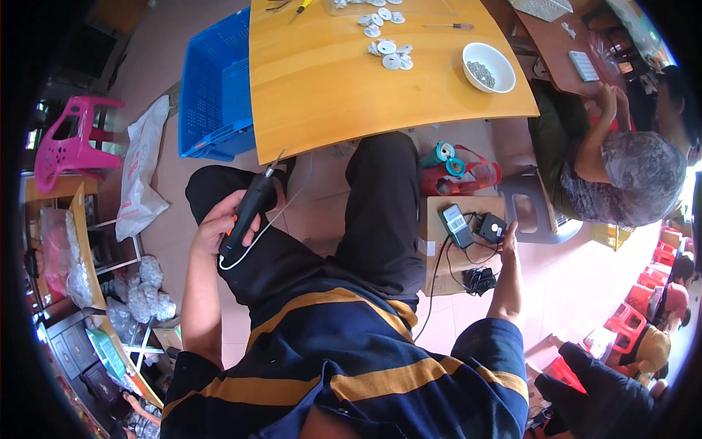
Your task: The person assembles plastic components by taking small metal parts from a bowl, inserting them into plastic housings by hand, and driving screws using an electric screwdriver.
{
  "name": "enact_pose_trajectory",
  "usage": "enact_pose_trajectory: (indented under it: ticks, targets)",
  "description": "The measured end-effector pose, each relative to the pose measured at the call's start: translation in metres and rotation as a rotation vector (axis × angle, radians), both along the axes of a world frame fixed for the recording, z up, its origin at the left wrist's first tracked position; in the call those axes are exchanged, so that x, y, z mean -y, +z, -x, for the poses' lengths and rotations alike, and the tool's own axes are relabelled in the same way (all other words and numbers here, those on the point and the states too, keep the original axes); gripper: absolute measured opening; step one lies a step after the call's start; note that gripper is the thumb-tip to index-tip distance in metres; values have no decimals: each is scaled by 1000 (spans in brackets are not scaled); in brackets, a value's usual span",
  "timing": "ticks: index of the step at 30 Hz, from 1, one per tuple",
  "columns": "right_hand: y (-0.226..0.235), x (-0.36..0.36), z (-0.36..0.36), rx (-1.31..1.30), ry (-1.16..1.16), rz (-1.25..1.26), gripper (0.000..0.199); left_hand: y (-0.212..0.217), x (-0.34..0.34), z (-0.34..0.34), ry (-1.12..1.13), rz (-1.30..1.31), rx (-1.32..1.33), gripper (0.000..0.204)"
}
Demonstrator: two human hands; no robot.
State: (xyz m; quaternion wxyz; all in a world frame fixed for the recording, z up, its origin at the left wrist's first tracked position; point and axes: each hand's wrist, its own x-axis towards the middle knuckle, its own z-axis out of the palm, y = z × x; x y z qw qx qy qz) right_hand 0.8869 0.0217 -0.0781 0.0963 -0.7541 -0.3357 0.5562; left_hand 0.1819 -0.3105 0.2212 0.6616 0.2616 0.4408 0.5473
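My left hand (pixel 218 225) is wrapped around a black electric screwdriver (pixel 251 212) above my left thigh. Its bit points up toward the table's near edge, and a thin white cord trails from its lower end. On the right, my right hand (pixel 510 240) is beside a small black box (pixel 491 227), fingers stretched out; whether they touch it I cannot tell. A grey device with a pale screen (pixel 458 225) lies by that box on a cardboard box (pixel 437 214), along with a bundle of black cable (pixel 480 281).
The wooden table (pixel 329 95) carries round white parts (pixel 392 61), a white bowl (pixel 499 61) of small metal pieces and a screwdriver (pixel 461 26). A blue crate (pixel 212 88) stands left; a red bag (pixel 479 175) with bottles sits below. Another person (pixel 618 168) sits at right.
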Motion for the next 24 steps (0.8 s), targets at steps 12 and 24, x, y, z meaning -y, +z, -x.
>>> enact_pose_trajectory:
  ticks: [12, 24]
  targets:
    - [4, 5, 31, -44, -84, -117, 96, 7, -4, -5, 18, 47, -82, 77]
    - [107, 25, 117, 686, -31, -1054, 44, 5, 1, -3, 59, 88, -103, 78]
